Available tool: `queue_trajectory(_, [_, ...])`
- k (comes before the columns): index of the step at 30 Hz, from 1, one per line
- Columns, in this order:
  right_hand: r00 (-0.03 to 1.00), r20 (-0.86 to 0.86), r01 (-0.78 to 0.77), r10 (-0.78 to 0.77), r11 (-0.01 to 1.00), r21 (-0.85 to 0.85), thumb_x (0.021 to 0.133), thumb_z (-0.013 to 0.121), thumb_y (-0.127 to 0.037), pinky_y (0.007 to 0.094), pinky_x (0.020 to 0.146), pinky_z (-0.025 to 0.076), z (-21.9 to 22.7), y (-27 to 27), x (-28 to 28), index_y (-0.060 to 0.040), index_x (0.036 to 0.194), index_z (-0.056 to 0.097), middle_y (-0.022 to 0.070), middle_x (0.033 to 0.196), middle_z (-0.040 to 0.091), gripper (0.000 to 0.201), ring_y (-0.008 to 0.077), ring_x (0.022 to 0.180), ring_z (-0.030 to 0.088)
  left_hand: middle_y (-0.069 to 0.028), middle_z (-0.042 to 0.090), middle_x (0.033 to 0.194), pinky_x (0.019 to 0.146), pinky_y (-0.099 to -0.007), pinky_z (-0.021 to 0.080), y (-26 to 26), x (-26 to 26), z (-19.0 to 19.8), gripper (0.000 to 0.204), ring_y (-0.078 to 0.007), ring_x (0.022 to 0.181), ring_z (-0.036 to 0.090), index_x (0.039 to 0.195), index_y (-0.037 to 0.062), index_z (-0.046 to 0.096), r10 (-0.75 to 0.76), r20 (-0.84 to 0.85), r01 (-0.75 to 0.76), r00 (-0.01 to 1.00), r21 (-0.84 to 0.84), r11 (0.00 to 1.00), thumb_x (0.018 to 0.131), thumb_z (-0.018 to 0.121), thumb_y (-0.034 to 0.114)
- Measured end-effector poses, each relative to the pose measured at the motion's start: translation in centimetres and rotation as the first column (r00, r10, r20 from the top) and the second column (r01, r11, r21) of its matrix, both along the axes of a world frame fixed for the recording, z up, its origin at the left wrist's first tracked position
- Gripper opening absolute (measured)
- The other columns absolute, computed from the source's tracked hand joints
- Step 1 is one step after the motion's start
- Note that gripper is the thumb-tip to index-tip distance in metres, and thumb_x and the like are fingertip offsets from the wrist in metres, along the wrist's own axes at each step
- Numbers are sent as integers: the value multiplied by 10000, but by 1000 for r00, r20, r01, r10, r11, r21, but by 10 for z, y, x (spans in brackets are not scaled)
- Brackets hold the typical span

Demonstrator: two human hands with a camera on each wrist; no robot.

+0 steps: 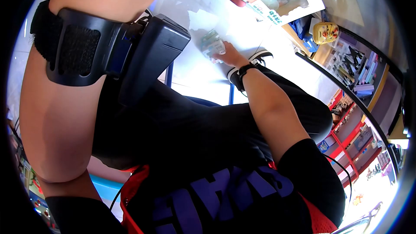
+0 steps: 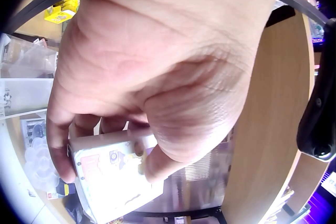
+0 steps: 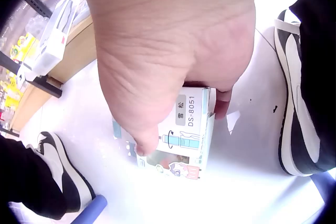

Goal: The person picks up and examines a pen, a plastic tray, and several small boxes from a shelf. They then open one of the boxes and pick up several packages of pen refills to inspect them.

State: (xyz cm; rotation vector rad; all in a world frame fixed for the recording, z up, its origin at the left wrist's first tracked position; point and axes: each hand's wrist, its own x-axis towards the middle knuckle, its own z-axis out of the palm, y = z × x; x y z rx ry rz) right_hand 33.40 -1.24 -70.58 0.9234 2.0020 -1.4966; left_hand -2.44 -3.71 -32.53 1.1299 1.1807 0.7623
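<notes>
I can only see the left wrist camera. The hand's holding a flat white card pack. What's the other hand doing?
Observer: The right hand grips a small box down on the white floor.
Operator: What's on the box?
Observer: Its label reads DS-8051, with cartoon pictures.
Operator: Is anything next to it?
Observer: A black-and-white shoe stands on each side of it.

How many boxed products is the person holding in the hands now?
2. The left hand grips a flat white package, raised near the shelves. The right hand grips a small box on the white floor, between the shoes. Others may be hidden.
</notes>
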Motion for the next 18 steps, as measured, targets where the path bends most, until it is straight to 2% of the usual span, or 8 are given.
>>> queue_trajectory(1, [997, -14, -76, 78, 992, 104, 834, 863, -272, 396, 917, 566, -9, -2, 3, 20, 1276, 616, 150, 1168, 719, 585, 247, 1023, 708, -103, 713, 1204, 846, -334, 589, 0, 1, 0, 424, -181, 1049, 702, 1394, 22, 581, -3, -5, 3, 1000, -2, 1000, 1024, 637, 221])
queue_trajectory(5, [996, 51, -81, 68, 944, 319, 825, 868, -279, 385, 916, 569, -18, -15, 0, 0, 1270, 619, 149, 1170, 713, 581, 250, 1011, 714, -102, 712, 1207, 851, -338, 589, -1, -1, 0, 431, -181, 1054, 702, 1396, 26, 580, 3, -20, -3, 1000, -22, 1000, 1022, 643, 231])
queue_trajectory(7, [944, 82, 313, -320, 946, 90, 896, 810, -258, 380, 930, 565, -38, -17, -1, -35, 1287, 615, 132, 1176, 705, 490, 245, 1046, 705, -102, 712, 1208, 853, -340, 589, 0, -3, 0, 434, -181, 1057, 702, 1397, 28, 580, 1, -6, -1, 1000, -33, 999, 1022, 646, 236])
queue_trajectory(8, [944, 83, 313, -321, 945, 91, 896, 810, -258, 380, 930, 565, -36, -15, -4, -35, 1287, 615, 132, 1176, 705, 490, 245, 1046, 705, -102, 712, 1209, 854, -340, 589, 1, -1, 0, 436, -182, 1058, 702, 1398, 29, 579, 0, -11, -1, 1000, -32, 999, 1021, 647, 238])
queue_trajectory(10, [805, 25, 567, -593, 756, -326, 983, 726, -234, 353, 937, 559, -21, -6, -19, -67, 1327, 587, 102, 1194, 695, 407, 240, 1067, 695, -101, 712, 1211, 856, -342, 590, 3, 2, 0, 439, -182, 1061, 701, 1399, 31, 579, 2, -18, -2, 1000, -34, 999, 1020, 650, 243])
queue_trajectory(11, [805, 24, 567, -593, 756, -326, 983, 726, -234, 353, 937, 559, -9, -3, -25, -67, 1327, 587, 102, 1194, 695, 407, 240, 1067, 695, -101, 712, 1211, 858, -343, 590, 4, 3, -1, 441, -182, 1063, 701, 1399, 32, 579, 2, -17, -2, 1000, -33, 999, 1020, 652, 246])
queue_trajectory(13, [631, 90, 689, -771, 503, -522, 1037, 656, -203, 382, 1001, 532, 18, 2, -32, -88, 1348, 559, 69, 1241, 675, 345, 223, 1148, 658, -101, 712, 1213, 860, -345, 590, 5, 2, -2, 445, -182, 1065, 701, 1400, 34, 578, 3, -26, -4, 1000, -36, 999, 1019, 655, 251])
queue_trajectory(18, [548, 248, 820, -799, 454, -348, 994, 716, -347, 354, 943, 465, 26, 19, -24, -189, 1325, 577, 9, 1271, 649, 392, 162, 1136, 609, -100, 711, 1216, 866, -349, 591, 6, -11, -1, 454, -183, 1072, 701, 1403, 40, 577, 17, -41, -19, 999, -52, 998, 1017, 662, 263])
